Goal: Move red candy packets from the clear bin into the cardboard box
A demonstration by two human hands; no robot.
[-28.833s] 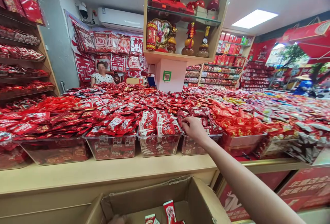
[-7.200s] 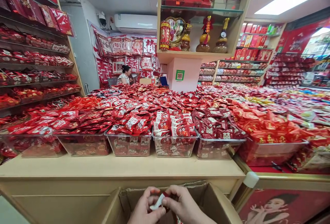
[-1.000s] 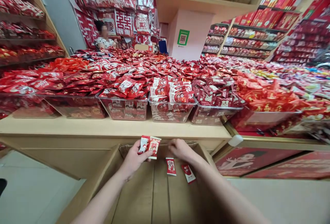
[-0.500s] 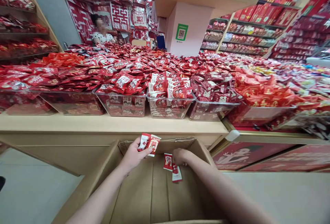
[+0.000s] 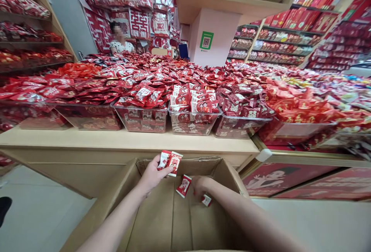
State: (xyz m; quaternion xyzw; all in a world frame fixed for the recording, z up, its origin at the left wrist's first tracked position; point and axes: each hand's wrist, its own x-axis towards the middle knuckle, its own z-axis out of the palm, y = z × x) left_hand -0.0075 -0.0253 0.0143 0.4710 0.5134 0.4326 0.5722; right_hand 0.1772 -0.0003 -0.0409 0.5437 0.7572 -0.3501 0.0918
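My left hand (image 5: 153, 174) pinches a couple of small red-and-white wrapped packets (image 5: 174, 163) above the far side of an open cardboard box (image 5: 153, 221). Down inside that box, my right hand (image 5: 203, 187) has its fingers curled downward; the fingertips are blurred and mostly hidden. A red-and-white packet (image 5: 206, 200) shows just under the right hand, and I cannot tell whether the fingers grip it. Left of that hand, another red packet (image 5: 183, 186) lies tilted in the box, apart from the fingers.
Clear plastic bins (image 5: 194, 126) heaped with red packets line the counter (image 5: 95, 138) beyond the box. A gold-edged display case (image 5: 290, 155) adjoins at the right. Behind the heaps is a person in a dotted top (image 5: 121, 47). A shelf (image 5: 232, 2) overhangs the counter.
In the box, the left packet has shifted left and tilted, while the other has moved right and turned under my right hand. My left hand keeps its packets. The view has shifted slightly.
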